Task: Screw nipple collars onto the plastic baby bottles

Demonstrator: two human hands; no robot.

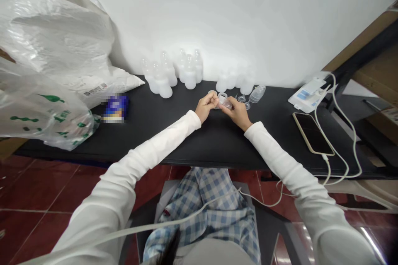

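Left hand (205, 107) pressing its fingers together just beside a small translucent plastic ring (212, 92), with anything pinched between them hidden; right hand (235, 112) pinching a clear plastic cup-shaped piece (226, 103) between thumb and fingertips. Both hands are working close together, wrists low, near the back edge of a matte black bench (199, 145). Frosted white plastic bottles (164, 85) are standing along that edge, small clear funnel-shaped pieces (244, 101) are lying just beyond the right hand, and a gold-edged smartphone (312, 133) is resting toward the right end.
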